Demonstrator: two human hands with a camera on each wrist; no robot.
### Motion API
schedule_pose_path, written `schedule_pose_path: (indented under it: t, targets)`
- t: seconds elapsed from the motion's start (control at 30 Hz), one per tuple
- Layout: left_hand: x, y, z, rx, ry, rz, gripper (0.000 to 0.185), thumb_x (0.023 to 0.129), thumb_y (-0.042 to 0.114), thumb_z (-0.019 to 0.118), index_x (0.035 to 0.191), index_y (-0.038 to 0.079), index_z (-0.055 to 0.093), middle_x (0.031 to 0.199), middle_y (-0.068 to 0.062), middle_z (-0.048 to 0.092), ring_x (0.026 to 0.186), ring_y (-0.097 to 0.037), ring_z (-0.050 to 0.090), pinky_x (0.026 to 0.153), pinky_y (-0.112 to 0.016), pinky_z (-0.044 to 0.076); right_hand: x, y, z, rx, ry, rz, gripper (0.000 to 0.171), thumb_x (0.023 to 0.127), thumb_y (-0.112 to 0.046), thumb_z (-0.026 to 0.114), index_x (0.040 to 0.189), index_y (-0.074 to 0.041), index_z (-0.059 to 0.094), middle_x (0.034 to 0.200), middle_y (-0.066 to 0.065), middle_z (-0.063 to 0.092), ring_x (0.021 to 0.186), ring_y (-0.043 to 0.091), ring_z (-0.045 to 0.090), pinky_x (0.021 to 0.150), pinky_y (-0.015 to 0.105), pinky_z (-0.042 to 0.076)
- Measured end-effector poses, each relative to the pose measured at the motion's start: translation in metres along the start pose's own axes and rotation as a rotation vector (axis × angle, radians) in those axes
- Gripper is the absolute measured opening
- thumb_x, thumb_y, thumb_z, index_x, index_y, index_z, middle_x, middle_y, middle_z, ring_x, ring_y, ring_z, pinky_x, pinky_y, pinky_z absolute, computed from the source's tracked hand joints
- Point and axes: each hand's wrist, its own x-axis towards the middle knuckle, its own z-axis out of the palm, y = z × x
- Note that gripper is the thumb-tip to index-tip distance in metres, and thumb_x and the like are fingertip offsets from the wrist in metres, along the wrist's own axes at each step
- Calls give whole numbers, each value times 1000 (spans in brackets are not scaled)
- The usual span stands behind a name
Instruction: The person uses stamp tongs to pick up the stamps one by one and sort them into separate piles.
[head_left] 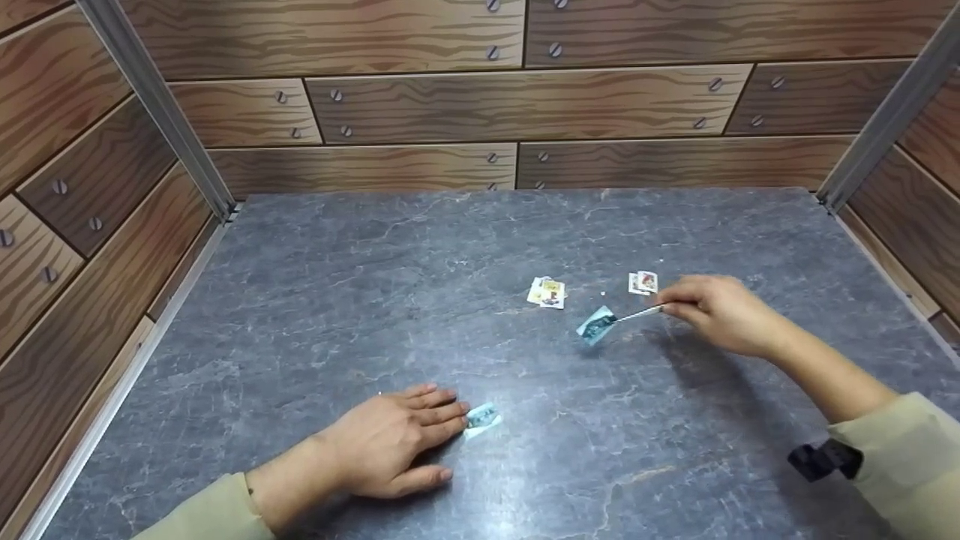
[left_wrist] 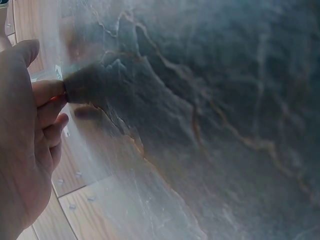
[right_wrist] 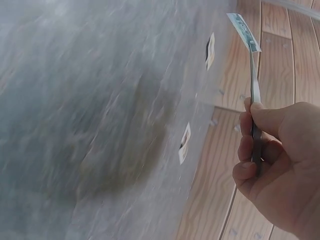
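Observation:
My right hand point(head_left: 724, 311) pinches a pair of metal tweezers point(right_wrist: 254, 90) between thumb and fingers. At the tips of the tweezers a blue stamp point(head_left: 597, 325) is held, tilted, over the grey tabletop. My left hand point(head_left: 397, 439) rests palm down with its fingers stretched out. Its fingertips lie at the left edge of a second blue stamp point(head_left: 484, 418), flat on the table and partly covered by them. In the left wrist view the fingers point(left_wrist: 50, 95) reach to the table surface, and little of that stamp shows.
Beyond the held stamp lies a small overlapping group of pale stamps point(head_left: 553, 294). Another overlapping pair of stamps point(head_left: 645, 282) sits just past my right fingers. Wood-patterned walls point(head_left: 517, 109) enclose the grey marbled table point(head_left: 337, 300) at the back and sides.

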Motion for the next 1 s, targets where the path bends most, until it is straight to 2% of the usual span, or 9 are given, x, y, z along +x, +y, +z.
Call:
schedule_pose_path:
  t: [0.3, 0.47, 0.63, 0.77, 1.0]
  targets:
    - [-1, 0, 1, -7, 14, -3, 67, 113, 52, 38, 155, 3, 53, 157, -13, 54, 148, -31, 48, 126, -44, 34, -17, 20, -6, -32, 0, 66, 12, 95, -6, 76, 106, -6, 81, 91, -4, 74, 79, 9, 60, 70, 38, 50]
    - [-1, 0, 1, -10, 25, 1, 66, 113, 51, 39, 154, 2, 54, 156, -14, 55, 148, -31, 49, 125, -45, 35, -26, 28, -7, -36, -1, 98, 12, 96, -6, 76, 107, -4, 81, 97, 2, 77, 83, 12, 64, 71, 39, 55]
    - [-2, 0, 1, -13, 28, 2, 66, 113, 51, 38, 155, 2, 54, 156, -13, 55, 147, -31, 49, 125, -45, 35, -32, 32, -6, -15, -32, 150, 14, 96, -4, 75, 109, -1, 81, 105, 11, 79, 94, 27, 72, 81, 51, 60]
    - [-1, -1, 1, -20, 24, -1, 67, 113, 52, 37, 155, 3, 53, 157, -13, 55, 148, -30, 48, 126, -45, 34, -34, 34, -6, 3, -49, 172, 15, 97, -4, 74, 111, 1, 80, 107, 16, 78, 99, 37, 73, 86, 59, 59]
    - [-1, -2, 1, -29, 27, 1, 66, 113, 52, 39, 155, 3, 54, 156, -13, 55, 148, -30, 49, 126, -45, 35, -34, 37, -2, 1, -55, 184, 13, 98, -4, 73, 108, -2, 81, 104, 12, 79, 97, 31, 73, 84, 55, 60]
